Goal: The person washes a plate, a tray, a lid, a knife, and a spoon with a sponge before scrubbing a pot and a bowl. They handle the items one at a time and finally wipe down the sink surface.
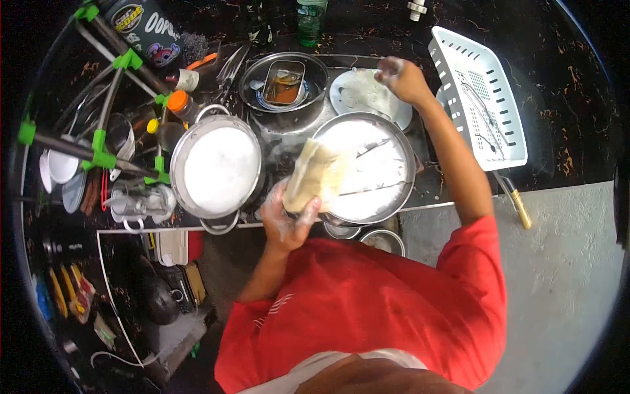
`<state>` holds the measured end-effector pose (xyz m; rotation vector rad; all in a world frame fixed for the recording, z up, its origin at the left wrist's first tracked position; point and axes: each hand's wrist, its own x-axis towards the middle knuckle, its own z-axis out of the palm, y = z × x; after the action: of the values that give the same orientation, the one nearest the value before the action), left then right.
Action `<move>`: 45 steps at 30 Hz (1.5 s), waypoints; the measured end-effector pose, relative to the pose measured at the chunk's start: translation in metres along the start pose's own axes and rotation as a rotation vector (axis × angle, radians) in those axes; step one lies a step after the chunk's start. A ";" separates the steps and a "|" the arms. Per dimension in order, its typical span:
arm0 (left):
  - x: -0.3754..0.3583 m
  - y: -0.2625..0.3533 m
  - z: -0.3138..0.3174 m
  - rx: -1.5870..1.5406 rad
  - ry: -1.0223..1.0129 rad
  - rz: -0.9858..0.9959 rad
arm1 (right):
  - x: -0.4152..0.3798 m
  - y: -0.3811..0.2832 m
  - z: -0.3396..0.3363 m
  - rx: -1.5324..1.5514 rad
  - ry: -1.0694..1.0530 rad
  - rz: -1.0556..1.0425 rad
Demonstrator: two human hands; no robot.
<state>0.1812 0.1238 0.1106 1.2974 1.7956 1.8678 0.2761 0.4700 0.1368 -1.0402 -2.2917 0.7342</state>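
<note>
My left hand (287,213) is wrapped round the lower end of a pale yellowish folded piece (318,174), which looks like dough or cloth. The piece hangs over the left rim of a wide round pan (377,180) holding white powder. Farther back, my right hand (399,75) is over the far right part of a round plate (348,92) with a pale flat layer on it. White powder coats its curled fingers; whether they hold anything is too blurred to tell. Left of the pan stands a two-handled pot (222,172) with white contents.
A dark pan (252,98) with a metal tin stands behind the pot. At the right are a white basket (518,131) and a wooden-handled knife (522,210). Jars, including an orange-lidded one (178,102), and a green-jointed rack (102,154) stand left.
</note>
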 end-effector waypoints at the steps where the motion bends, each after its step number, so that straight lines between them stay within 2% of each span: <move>1: 0.001 -0.001 0.000 -0.033 0.015 -0.005 | 0.017 0.016 0.011 -0.226 -0.152 0.025; 2: 0.003 -0.003 -0.002 -0.067 0.031 -0.010 | 0.027 0.030 0.021 -0.451 -0.308 0.050; 3: 0.003 -0.008 -0.005 -0.081 -0.011 -0.073 | 0.034 0.043 0.030 -0.504 -0.376 0.048; 5: 0.005 -0.021 -0.007 -0.081 0.006 0.008 | 0.043 0.057 0.046 -0.569 -0.520 0.025; 6: 0.008 -0.023 -0.008 -0.072 0.016 0.032 | 0.051 0.085 0.060 -0.614 -0.538 -0.016; 7: 0.010 -0.025 -0.009 -0.080 0.027 0.034 | 0.053 0.094 0.072 -0.679 -0.571 0.033; 8: 0.011 -0.025 -0.011 -0.134 0.002 -0.035 | 0.053 0.094 0.075 -0.618 -0.664 0.051; 9: 0.011 -0.027 -0.013 -0.185 -0.027 -0.106 | 0.055 0.109 0.086 -0.627 -0.667 0.069; 11: 0.011 -0.034 -0.015 -0.179 -0.030 -0.120 | 0.060 0.123 0.104 -0.628 -0.682 0.090; 13: 0.011 -0.037 -0.015 -0.178 -0.037 -0.137 | 0.065 0.109 0.110 -0.737 -0.851 0.124; 14: 0.013 -0.036 -0.015 -0.166 -0.047 -0.132 | 0.064 0.105 0.113 -0.740 -0.861 0.126; 16: 0.015 -0.038 -0.013 -0.154 -0.057 -0.127 | 0.060 0.099 0.119 -0.758 -0.816 0.068; 23: 0.016 -0.039 -0.011 -0.164 -0.053 -0.133 | 0.054 0.088 0.122 -0.808 -0.697 0.092; 26: 0.013 -0.045 -0.009 -0.159 -0.055 -0.129 | 0.082 0.136 0.128 -0.661 -0.598 0.116; 28: 0.014 -0.046 -0.007 -0.177 -0.057 -0.136 | 0.094 0.144 0.130 -0.445 -0.551 0.038; 29: 0.016 -0.045 -0.007 -0.169 -0.054 -0.127 | 0.096 0.149 0.131 -0.417 -0.493 0.126; 30: 0.018 -0.042 -0.006 -0.161 -0.053 -0.119 | 0.091 0.143 0.130 -0.416 -0.492 0.126; 32: 0.025 -0.033 -0.006 -0.176 -0.061 -0.145 | 0.086 0.132 0.129 -0.096 -0.455 0.403; 36: 0.023 -0.034 -0.007 -0.161 -0.090 -0.175 | 0.086 0.141 0.148 -0.025 -0.512 0.573; 38: 0.019 -0.036 -0.007 -0.164 -0.108 -0.210 | 0.080 0.130 0.155 0.052 -0.425 0.611; 39: 0.018 -0.037 -0.007 -0.169 -0.124 -0.244 | 0.084 0.151 0.165 0.053 -0.425 0.611; 41: 0.020 -0.038 -0.006 -0.150 -0.114 -0.197 | 0.096 0.214 0.195 -0.123 -0.588 0.150; 42: 0.021 -0.038 -0.005 -0.134 -0.100 -0.149 | 0.091 0.200 0.190 -0.123 -0.585 0.154; 44: 0.020 -0.038 -0.004 -0.121 -0.102 -0.135 | 0.076 0.139 0.172 -0.275 -0.528 0.383; 45: 0.020 -0.038 -0.004 -0.104 -0.100 -0.120 | 0.074 0.128 0.167 -0.267 -0.517 0.408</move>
<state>0.1518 0.1431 0.0851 1.1967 1.6648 1.7746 0.1914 0.5566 -0.0508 -1.6314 -2.6966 0.9638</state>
